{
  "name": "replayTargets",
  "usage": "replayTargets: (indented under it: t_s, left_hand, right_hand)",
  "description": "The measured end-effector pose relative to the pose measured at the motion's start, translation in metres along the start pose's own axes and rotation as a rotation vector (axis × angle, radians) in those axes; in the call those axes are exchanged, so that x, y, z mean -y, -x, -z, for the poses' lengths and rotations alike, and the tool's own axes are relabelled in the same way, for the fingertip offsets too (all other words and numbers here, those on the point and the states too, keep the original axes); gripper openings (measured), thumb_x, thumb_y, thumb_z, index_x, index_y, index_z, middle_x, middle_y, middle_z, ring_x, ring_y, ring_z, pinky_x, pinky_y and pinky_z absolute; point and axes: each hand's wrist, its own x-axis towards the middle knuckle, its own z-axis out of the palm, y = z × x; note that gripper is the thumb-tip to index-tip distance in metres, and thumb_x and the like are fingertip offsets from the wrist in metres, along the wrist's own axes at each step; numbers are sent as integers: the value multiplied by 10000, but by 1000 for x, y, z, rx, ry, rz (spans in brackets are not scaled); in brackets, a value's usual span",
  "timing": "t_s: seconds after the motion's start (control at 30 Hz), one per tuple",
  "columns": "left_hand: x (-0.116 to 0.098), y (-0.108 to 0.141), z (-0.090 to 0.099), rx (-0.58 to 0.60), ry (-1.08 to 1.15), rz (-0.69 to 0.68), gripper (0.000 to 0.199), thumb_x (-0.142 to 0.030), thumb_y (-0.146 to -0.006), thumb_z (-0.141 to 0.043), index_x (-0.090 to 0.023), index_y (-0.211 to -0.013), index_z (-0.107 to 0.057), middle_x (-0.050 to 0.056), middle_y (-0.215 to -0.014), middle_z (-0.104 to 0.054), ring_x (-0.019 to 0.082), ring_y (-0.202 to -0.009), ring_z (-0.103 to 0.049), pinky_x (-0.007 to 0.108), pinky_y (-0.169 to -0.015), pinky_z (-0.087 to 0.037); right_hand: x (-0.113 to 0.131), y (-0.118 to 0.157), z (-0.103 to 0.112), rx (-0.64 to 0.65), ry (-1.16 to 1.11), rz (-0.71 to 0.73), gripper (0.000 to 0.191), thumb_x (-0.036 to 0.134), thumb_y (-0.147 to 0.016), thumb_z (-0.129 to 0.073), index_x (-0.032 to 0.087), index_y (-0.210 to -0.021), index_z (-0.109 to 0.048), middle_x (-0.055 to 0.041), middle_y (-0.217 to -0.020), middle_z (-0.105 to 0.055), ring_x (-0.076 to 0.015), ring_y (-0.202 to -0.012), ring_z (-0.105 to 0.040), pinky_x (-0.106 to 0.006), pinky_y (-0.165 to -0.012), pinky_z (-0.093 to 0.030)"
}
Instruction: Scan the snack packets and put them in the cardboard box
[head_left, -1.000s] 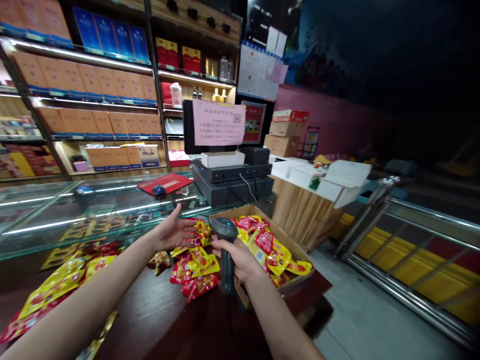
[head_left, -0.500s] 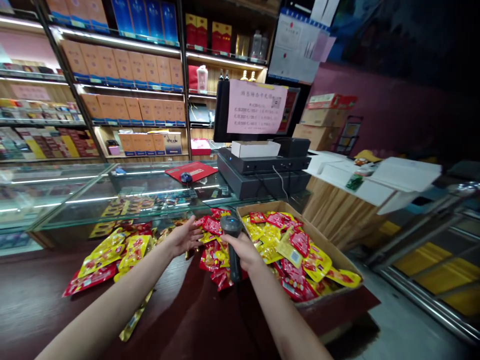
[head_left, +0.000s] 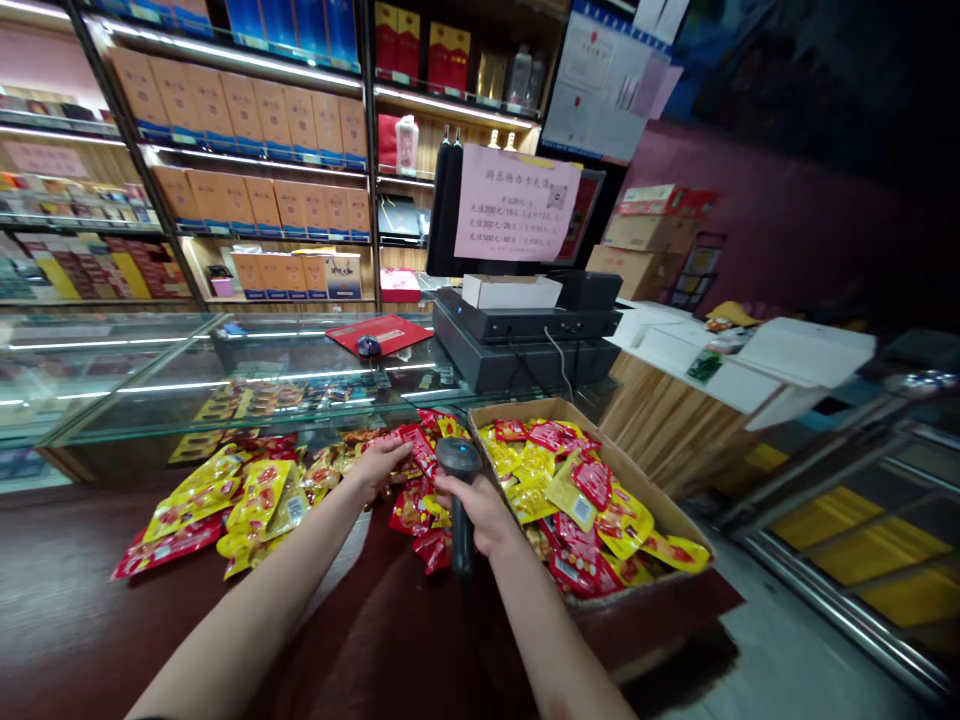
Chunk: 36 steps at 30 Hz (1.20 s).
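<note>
My right hand [head_left: 487, 512] is wrapped round the handle of a dark handheld barcode scanner [head_left: 459, 458], whose head points up and away from me. My left hand [head_left: 381, 466] reaches into the pile just left of the scanner, its fingers closed on the edge of a red snack packet [head_left: 421, 448]. Under and behind both hands lie more red and yellow snack packets [head_left: 411, 508]. Beside my right arm stands an open cardboard box [head_left: 660, 470] heaped with similar packets. Left of my left arm, yellow packets [head_left: 259, 497] are spread on the dark red counter [head_left: 67, 620].
A glass display case [head_left: 150, 385] runs behind the packets, with a mouse [head_left: 368, 346] on a red pad [head_left: 401, 335]. A monitor [head_left: 444, 215] bearing a pink notice stands on a black cash drawer [head_left: 517, 360]. Stocked shelves [head_left: 247, 165] line the back wall.
My left hand has gone from spread fingers to closed on a red packet. A yellow packet near my left forearm now shows its barcode side. The scanner stays in my right hand.
</note>
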Motion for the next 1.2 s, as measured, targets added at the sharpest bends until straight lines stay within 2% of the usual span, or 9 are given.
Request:
replayTargets:
  t_s: [0.13,0.3,0.4,0.6,0.73,0.93,1.2]
  left_hand:
    - [7,14,-2,11,-5,-36,311,-359,-585,-793,-146,-710,-604,-17,-593,-584,112,-534,-579,267,-535,-527]
    - [9,21,-4,-27,-45,-79,339,-359,-568,-795,-150,-762,-612,-32,-594,-563,117,-506,-565,306,-515,-549]
    - [5,25,-6,-11,-85,-87,358,-389,-570,-785,-149,-777,-617,-26,-598,-570,126,-519,-575,303,-506,-549]
    - [-4,39,-15,29,-158,-93,387,-434,-543,-793,-158,-733,-600,-31,-576,-559,122,-509,-565,316,-526,-556]
    - [-5,40,-16,31,-168,-100,406,-443,-545,-793,-157,-780,-626,-26,-581,-565,137,-539,-581,319,-541,-554]
    - [-3,38,-12,21,-150,-84,397,-422,-567,-786,-157,-828,-648,-30,-555,-559,138,-556,-589,284,-545,-537]
    - [-6,42,-15,18,-178,-85,355,-411,-574,-784,-157,-786,-656,-38,-531,-547,125,-529,-579,247,-523,-510]
  right_hand:
    - [-3,33,1,74,25,46,377,316,-570,-777,151,-895,-680,-57,-906,-687,-180,-825,-639,-283,-723,-508]
    - [-15,68,1,130,139,16,402,425,-597,-753,132,-839,-620,-37,-700,-646,-169,-597,-620,-262,-482,-497]
    - [-25,79,2,139,215,10,393,451,-613,-730,147,-809,-577,9,-602,-589,-135,-471,-565,-245,-402,-467]
    - [-30,88,2,132,241,-16,306,404,-647,-688,181,-768,-516,67,-479,-500,-103,-374,-481,-220,-355,-420]
    - [-30,90,-1,132,260,-47,271,381,-664,-665,196,-791,-513,85,-413,-466,-104,-349,-461,-219,-362,-410]
    - [-32,89,-1,138,264,-38,250,375,-674,-648,197,-773,-504,84,-401,-467,-100,-339,-451,-213,-357,-404]
    - [-34,86,-1,126,251,-36,297,398,-649,-664,184,-786,-511,82,-408,-475,-98,-344,-453,-208,-353,-406]
